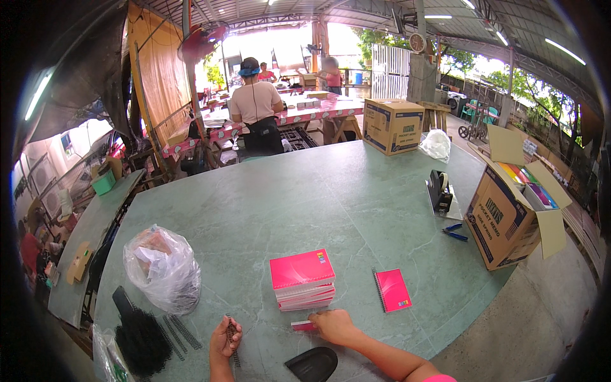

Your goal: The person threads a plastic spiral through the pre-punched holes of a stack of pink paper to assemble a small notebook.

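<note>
Notebook stack (302, 270) on table (254, 197); plastic bag (164, 274) left; single notebook (394, 290) right.

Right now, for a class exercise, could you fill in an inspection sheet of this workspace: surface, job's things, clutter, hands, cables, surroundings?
Surface: green table with pale vein-like lines.
Job's things: stack of pink spiral notebooks; separate pink notebook to its right; pile of black coils at left, with loose strips beside it.
Clutter: clear plastic bag with contents, tape dispenser, blue-handled pliers, open carton, closed carton, dark rounded object.
Hands: left hand holds a dark coil; right hand holds a pink-and-white pad.
Cables: thin dark cord down a co-worker's back.
Surroundings: pink-covered tables, more people beyond, metal roof.
</note>
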The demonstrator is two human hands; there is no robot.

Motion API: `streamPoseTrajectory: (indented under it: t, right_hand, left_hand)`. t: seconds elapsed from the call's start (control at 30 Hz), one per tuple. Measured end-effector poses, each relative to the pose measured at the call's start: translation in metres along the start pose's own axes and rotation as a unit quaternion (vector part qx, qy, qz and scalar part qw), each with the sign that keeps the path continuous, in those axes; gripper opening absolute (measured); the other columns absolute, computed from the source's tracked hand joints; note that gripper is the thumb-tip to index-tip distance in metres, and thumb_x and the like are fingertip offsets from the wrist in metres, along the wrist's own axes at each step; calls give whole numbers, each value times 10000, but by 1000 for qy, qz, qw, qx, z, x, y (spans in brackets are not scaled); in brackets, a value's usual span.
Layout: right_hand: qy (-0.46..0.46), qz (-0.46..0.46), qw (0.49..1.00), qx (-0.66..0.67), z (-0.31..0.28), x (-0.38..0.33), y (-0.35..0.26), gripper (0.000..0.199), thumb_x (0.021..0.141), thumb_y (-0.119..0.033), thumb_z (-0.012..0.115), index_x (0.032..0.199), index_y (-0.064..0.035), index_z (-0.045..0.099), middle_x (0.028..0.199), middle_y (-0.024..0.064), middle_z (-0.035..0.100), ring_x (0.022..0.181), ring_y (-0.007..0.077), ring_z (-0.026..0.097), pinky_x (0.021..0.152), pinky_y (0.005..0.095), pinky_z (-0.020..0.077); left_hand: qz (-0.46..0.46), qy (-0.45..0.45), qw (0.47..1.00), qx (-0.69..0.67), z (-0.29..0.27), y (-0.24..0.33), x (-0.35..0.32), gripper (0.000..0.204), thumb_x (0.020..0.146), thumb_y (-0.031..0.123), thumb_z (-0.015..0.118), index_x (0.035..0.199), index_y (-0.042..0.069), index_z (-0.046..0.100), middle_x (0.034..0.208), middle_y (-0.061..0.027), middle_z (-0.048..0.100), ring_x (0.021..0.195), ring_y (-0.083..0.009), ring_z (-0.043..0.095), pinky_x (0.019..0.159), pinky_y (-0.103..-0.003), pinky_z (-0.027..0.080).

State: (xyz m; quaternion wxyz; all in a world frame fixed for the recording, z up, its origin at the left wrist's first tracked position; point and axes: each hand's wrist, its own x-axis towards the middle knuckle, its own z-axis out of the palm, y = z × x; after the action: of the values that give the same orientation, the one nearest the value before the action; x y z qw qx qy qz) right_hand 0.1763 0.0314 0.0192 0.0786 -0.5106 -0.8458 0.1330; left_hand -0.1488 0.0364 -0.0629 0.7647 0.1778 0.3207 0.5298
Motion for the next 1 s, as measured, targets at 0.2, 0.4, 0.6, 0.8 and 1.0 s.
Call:
streamPoseTrajectory:
  t: [0.2,0.4,0.6,0.8,1.0]
  right_hand:
    - [14,-6,1000,7,1,-1,1,288,688,-94,570,976,-92,584,839,100,631,782,303,619,632,420,489]
    - [11,-6,1000,1,2,-1,1,291,685,-86,569,975,-94,583,835,101,633,775,306,621,623,422,490]
    - [-19,-5,1000,3,-10,6,-1,190,691,-113,571,879,-89,589,787,105,632,737,309,620,601,428,481]
    - [45,-50,997,28,-11,27,-12,176,672,-130,604,845,-96,605,721,107,631,697,305,625,581,436,476]
    - [41,-61,997,-3,26,34,-8,175,662,-135,615,836,-114,609,691,97,632,665,297,631,563,422,481]
  left_hand:
    - [4,0,1000,4,3,0,-2,316,906,372,477,808,73,515,727,-113,581,488,-150,501,292,-200,332]
    - [-1,5,1000,1,5,-1,-2,314,902,376,484,809,77,513,726,-109,581,491,-148,500,294,-201,332]
    - [3,5,1000,16,2,0,-2,325,894,387,494,817,72,508,725,-105,574,499,-144,495,302,-197,331]
    - [13,3,1000,21,1,0,-3,352,893,406,485,871,55,511,726,-100,567,494,-131,485,308,-201,327]
    - [-19,50,984,170,31,0,-12,355,908,361,477,981,19,541,715,-66,553,492,-101,475,334,-203,327]
